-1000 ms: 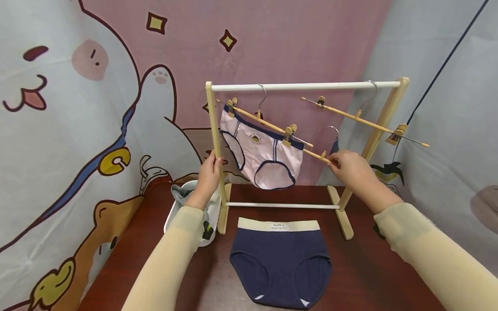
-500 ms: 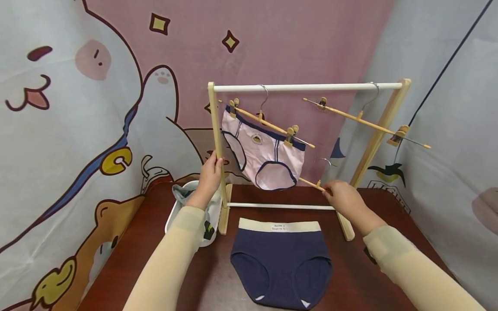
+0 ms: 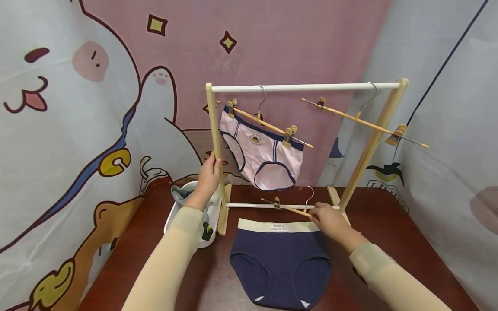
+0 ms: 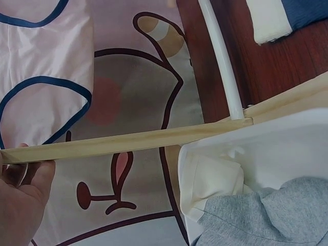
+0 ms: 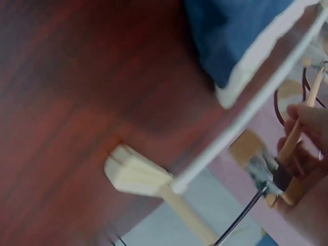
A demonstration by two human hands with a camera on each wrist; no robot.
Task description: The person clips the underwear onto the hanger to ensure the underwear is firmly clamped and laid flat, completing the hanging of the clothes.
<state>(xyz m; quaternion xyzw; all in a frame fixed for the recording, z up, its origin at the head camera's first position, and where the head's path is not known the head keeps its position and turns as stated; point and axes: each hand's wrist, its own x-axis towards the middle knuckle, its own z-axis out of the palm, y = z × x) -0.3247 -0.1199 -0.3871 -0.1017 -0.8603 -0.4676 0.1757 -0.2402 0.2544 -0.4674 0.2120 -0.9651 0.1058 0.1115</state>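
My left hand [image 3: 209,176] grips the left wooden post [image 3: 215,125] of a small clothes rack, thumb and fingers around it in the left wrist view. My right hand [image 3: 330,221] holds a wooden clip hanger [image 3: 293,210] low, near the rack's bottom bar. Its hook points up, and a metal clip [image 5: 264,174] shows beside the fingers in the right wrist view. Just below that hanger, navy underpants [image 3: 278,263] with a cream waistband lie flat on the table. Pink underpants [image 3: 249,149] with navy trim hang from another clip hanger [image 3: 268,124] on the top bar.
A bare clip hanger [image 3: 350,116] hangs at the right of the white top bar [image 3: 311,88]. Left of the rack stands a white basin [image 3: 168,224] holding grey cloth [image 4: 266,212] and other fabric. A cartoon-print curtain [image 3: 295,43] stands behind the dark red table [image 3: 373,242].
My right hand has carried the clip hanger down and to the left, from beside the pink underpants to above the navy waistband. The left hand has stayed on the post.
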